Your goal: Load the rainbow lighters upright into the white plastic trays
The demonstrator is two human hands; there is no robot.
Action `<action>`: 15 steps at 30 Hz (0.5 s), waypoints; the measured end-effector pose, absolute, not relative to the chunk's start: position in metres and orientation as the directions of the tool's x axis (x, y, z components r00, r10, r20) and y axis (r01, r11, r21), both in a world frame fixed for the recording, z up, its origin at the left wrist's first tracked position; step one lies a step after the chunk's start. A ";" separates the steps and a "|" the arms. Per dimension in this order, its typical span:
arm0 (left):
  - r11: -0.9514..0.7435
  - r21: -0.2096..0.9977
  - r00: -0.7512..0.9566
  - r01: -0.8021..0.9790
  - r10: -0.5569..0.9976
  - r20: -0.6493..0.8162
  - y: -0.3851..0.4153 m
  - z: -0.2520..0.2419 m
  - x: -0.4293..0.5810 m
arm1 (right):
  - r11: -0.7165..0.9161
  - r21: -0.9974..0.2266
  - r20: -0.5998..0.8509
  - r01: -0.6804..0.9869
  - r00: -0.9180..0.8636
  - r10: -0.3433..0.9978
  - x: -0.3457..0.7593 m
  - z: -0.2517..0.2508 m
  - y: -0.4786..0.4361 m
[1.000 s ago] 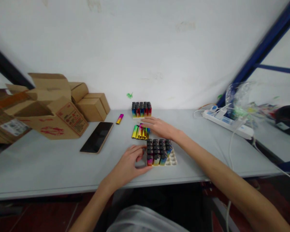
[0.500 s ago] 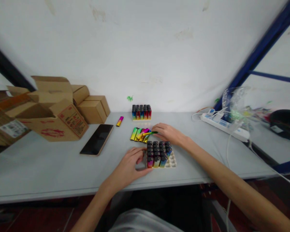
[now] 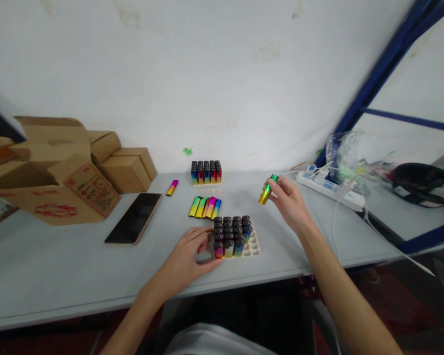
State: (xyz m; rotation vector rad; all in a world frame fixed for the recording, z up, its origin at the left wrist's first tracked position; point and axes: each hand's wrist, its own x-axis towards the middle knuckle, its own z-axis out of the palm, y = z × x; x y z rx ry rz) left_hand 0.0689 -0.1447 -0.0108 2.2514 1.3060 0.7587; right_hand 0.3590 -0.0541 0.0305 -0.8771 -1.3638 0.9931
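In my right hand (image 3: 285, 196) a shiny green-and-gold lighter (image 3: 268, 190) is pinched between thumb and fingers, raised and tilted to the right of the other lighters. My left hand (image 3: 193, 254) grips the left side of a white tray (image 3: 256, 245), thumb at the front corner and forefinger at the back. Upright black-topped lighters (image 3: 232, 231) fill most of this tray, while holes on its right side show bare. Just behind it, several colourful lighters (image 3: 204, 207) lie flat in a row on the table.
A second tray of upright lighters (image 3: 206, 172) stands by the wall. One pink-and-yellow lighter (image 3: 172, 187) lies near a black-screened phone (image 3: 135, 218). Cardboard boxes (image 3: 77, 182) are at left. A white power strip (image 3: 331, 190) with cables lies at right, beside blue metal framing (image 3: 370, 79).
My right hand has lifted the green-and-gold lighter from the flat row and carried it to the right. My left hand stays on the tray. The camera view has shifted slightly right.
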 end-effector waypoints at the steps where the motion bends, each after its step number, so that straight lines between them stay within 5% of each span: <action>1: -0.466 0.599 0.406 0.651 0.881 0.244 -0.144 -0.012 0.068 | 0.311 -0.943 0.320 -0.122 -0.059 0.946 0.357 0.031 -0.058; 9: -0.465 0.591 0.387 0.659 0.883 0.264 -0.142 -0.019 0.067 | 0.171 -0.962 0.223 -0.211 -0.254 0.941 0.346 0.027 -0.068; 15: -0.383 0.706 0.308 0.596 0.921 0.240 -0.138 0.002 0.039 | 0.134 -0.975 0.181 -0.175 -0.287 0.941 0.347 0.014 -0.062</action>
